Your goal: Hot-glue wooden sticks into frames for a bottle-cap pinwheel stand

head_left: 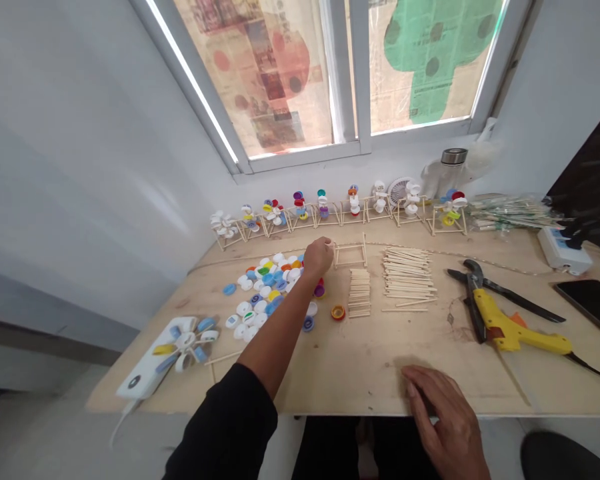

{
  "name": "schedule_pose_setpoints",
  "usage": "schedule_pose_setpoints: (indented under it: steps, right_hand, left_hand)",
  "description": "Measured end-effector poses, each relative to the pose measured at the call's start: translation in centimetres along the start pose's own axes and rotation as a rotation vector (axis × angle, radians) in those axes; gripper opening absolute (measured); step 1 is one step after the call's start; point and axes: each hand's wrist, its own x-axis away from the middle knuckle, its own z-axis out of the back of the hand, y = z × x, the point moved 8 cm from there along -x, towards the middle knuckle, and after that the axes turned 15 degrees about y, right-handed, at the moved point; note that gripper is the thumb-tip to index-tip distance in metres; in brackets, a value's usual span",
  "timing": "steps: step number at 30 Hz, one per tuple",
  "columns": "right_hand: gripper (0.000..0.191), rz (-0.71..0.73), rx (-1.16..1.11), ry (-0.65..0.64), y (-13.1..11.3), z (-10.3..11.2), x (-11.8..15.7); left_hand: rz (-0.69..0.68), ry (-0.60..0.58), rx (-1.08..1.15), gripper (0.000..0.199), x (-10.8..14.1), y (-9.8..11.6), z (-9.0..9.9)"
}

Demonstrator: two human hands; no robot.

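My left hand point(319, 257) is stretched out over the table with its fingers closed on the left end of a small stick frame point(350, 255). My right hand point(445, 417) rests at the table's front edge, thumb apart from the loosely bent fingers, and nothing shows in it. Below my left hand and forearm lies a spread of coloured bottle caps point(265, 280), partly covered by the arm. Short sticks point(359, 293) lie in a stack in front of the frame, and longer sticks point(409, 275) are piled to their right. An orange-red ring point(338, 313) sits beside the short sticks.
Several cap pinwheels on stick stands point(300, 215) line the wall. At left, a cap wheel point(187, 342) lies on a white power bank point(153, 367). A yellow glue gun point(517, 333), black-handled cutters point(517, 299), a phone point(590, 303) and a power strip point(563, 250) are at right.
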Motion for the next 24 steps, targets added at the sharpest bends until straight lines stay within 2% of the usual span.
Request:
schedule_pose_setpoints:
  steps: [3,7,10,13,16,19,22,24]
  right_hand:
    - [0.022,-0.012,0.016,-0.004,0.4,0.1,0.1]
    - [0.023,-0.034,0.023,-0.032,0.7,0.1,0.0]
    - [0.026,-0.101,0.067,-0.059,0.8,0.0,-0.4]
    - [0.030,-0.165,0.094,-0.076,0.9,-0.1,-0.5]
    - [0.033,-0.209,0.102,-0.072,1.3,-0.2,-0.4]
    - [0.035,-0.234,0.119,-0.066,1.7,-0.2,-0.2]
    - [0.038,-0.249,0.139,-0.053,1.7,-0.2,-0.3]
    - [0.040,-0.263,0.140,-0.045,1.6,-0.2,-0.4]
  left_hand:
    - [-0.032,0.037,0.085,0.028,1.8,0.9,2.1]
    - [-0.053,0.060,0.197,0.014,5.7,1.9,5.6]
    - [-0.106,0.120,0.515,0.010,9.7,2.9,9.6]
    - [-0.103,0.146,0.631,0.013,14.1,1.9,13.2]
    - [-0.038,0.149,0.598,0.021,17.7,-1.7,15.8]
    - [0.120,0.189,0.485,0.027,20.0,-8.1,17.8]
    - [0.298,0.313,0.301,0.026,21.7,-15.1,19.9]
    - [0.374,0.322,0.202,0.022,22.5,-18.6,20.6]
